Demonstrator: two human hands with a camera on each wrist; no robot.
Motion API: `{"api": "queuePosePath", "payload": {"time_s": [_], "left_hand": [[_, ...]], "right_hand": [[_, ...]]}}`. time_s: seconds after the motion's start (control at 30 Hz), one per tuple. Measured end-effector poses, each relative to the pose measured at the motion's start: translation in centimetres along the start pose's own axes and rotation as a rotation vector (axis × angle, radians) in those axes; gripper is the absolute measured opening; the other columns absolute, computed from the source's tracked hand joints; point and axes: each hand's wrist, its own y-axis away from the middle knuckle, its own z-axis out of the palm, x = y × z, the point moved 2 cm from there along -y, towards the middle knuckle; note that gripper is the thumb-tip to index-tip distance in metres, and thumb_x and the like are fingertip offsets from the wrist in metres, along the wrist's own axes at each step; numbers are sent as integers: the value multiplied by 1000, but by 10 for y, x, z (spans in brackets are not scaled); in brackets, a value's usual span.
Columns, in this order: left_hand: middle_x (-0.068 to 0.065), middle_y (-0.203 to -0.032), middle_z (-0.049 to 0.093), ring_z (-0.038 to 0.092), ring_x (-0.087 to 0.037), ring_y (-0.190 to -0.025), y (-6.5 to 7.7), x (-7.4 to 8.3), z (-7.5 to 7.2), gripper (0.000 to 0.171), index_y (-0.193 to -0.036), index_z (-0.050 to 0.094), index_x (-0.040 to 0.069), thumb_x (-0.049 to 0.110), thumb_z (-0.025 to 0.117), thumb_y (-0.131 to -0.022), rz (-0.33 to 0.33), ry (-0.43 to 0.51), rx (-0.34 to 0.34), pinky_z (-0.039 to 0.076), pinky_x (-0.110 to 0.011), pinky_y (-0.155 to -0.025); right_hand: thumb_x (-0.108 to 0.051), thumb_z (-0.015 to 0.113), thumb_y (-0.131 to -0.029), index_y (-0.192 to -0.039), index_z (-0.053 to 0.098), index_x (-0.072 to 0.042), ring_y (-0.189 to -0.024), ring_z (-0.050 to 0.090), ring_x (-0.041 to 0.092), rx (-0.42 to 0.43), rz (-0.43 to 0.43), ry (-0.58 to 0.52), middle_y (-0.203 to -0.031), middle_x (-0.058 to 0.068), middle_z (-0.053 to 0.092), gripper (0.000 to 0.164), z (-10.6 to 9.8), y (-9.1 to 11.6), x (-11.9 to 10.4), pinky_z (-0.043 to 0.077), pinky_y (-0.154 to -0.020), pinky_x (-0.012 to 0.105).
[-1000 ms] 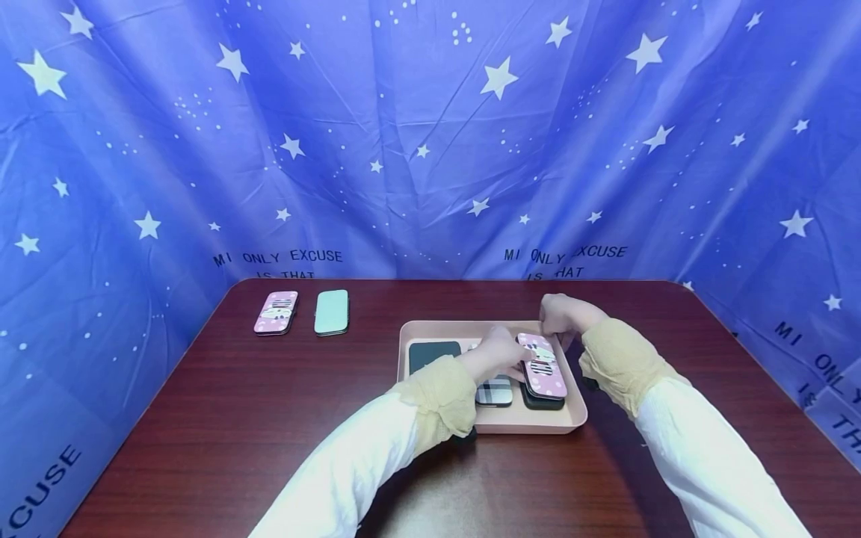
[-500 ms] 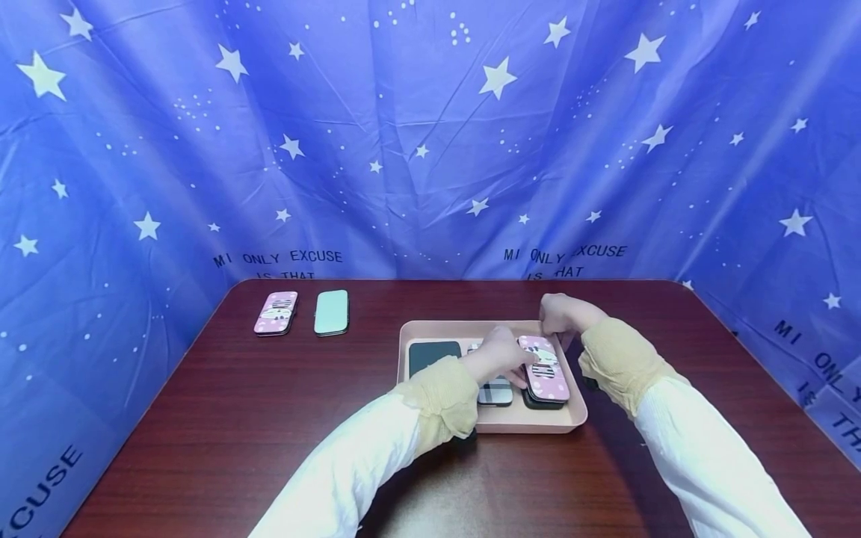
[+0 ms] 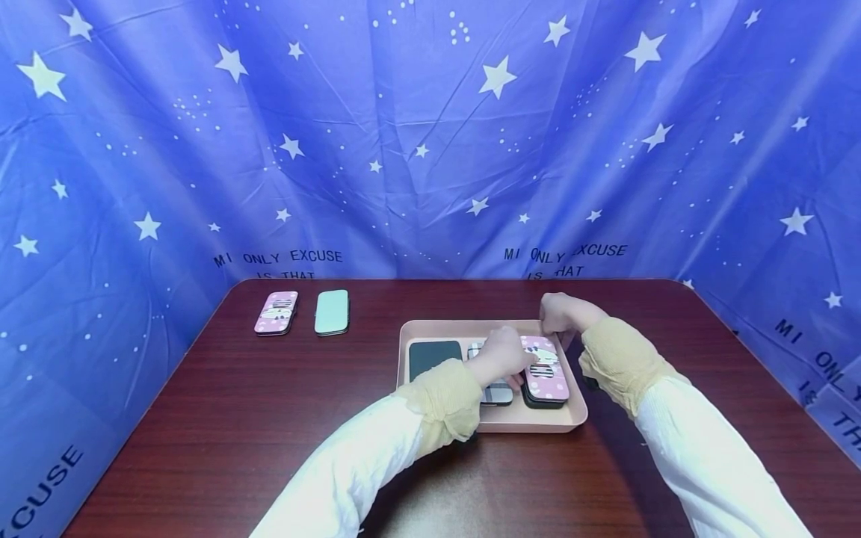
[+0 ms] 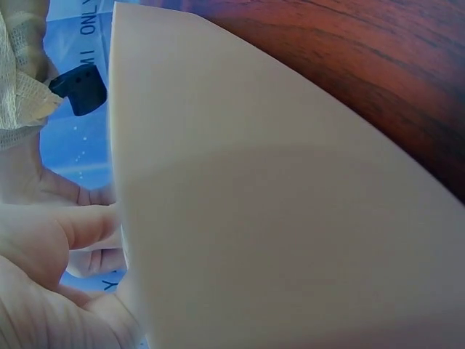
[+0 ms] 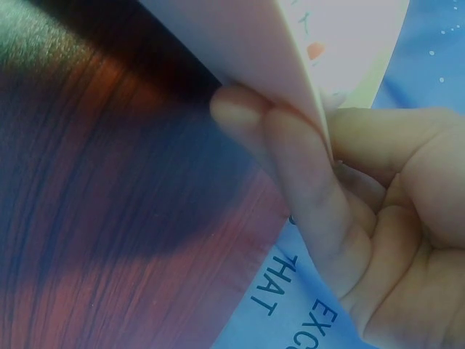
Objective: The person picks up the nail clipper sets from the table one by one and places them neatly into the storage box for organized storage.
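In the head view, a pink flat case (image 3: pixel 548 386) with a cartoon print lies on a black case (image 3: pixel 545 404) at the right of the beige tray (image 3: pixel 531 421). My left hand (image 3: pixel 499 351) is over the tray, a fingertip touching the pink case's top; its lower fingers stand apart from the case's left edge. A plaid case (image 3: pixel 496 394) lies partly under that hand. My right hand (image 3: pixel 563 312) pinches the tray's far right corner; in the right wrist view, thumb and fingers (image 5: pixel 309 174) clasp the rim. The tray wall (image 4: pixel 276 182) hides most in the left wrist view.
A dark green case (image 3: pixel 433 356) lies at the tray's left, partly behind the left sleeve. Outside the tray, another pink case (image 3: pixel 276 312) and a mint green case (image 3: pixel 332 311) lie at the far left of the wooden table (image 3: pixel 269 418). A blue star curtain (image 3: pixel 403 149) hangs behind.
The pink case has come down from a tilt onto the black case. My left hand's lower fingers have drawn back from its edge. My right hand has stayed on the tray corner.
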Motion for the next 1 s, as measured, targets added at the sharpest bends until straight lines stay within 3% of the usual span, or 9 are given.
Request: {"api": "queuePosePath", "payload": {"time_s": [0.3, 0.63, 0.77, 0.9, 1.0], "left_hand": [[-10, -52, 63, 66, -23, -50, 0, 1, 2, 22, -73, 61, -2, 15, 68, -86, -6, -89, -4, 52, -27, -41], [-12, -60, 65, 65, -21, -48, 4, 1, -6, 24, -82, 61, 1, 23, 68, -86, 14, -123, -71, 53, -27, -43], [-14, -66, 66, 67, -24, -55, 10, 0, -12, 27, -89, 59, 0, 25, 69, -86, 17, -42, -107, 55, -28, -48], [-19, -79, 66, 69, -29, -69, 19, -3, -20, 27, -92, 57, 0, 22, 69, -85, 2, 77, -144, 58, -32, -56], [-22, -93, 66, 69, -31, -80, 26, -5, -26, 35, -106, 55, -5, 20, 68, -86, 2, 148, -164, 58, -33, -62]], "right_hand": [[10, 48, -67, -64, 55, 1, -47, 65, 26, -5, 20, -17, -56, 10, 59, 12, 1, -1, 0, 56, -48, 34], [10, 46, -67, -70, 57, 2, -49, 66, 25, -6, 13, 14, -57, 11, 62, 14, -1, 1, -2, 56, -48, 33], [8, 47, -67, -66, 56, -2, -48, 66, 23, 4, 4, 53, -56, 9, 63, 14, -3, 3, -3, 56, -47, 31], [9, 47, -67, -67, 58, 0, -48, 66, 23, -3, 0, 20, -55, 9, 61, 14, -2, 3, -3, 56, -48, 32], [10, 48, -67, -73, 60, 4, -49, 66, 25, -7, 12, -16, -57, 10, 62, 15, 0, 3, -3, 56, -49, 33]]}}
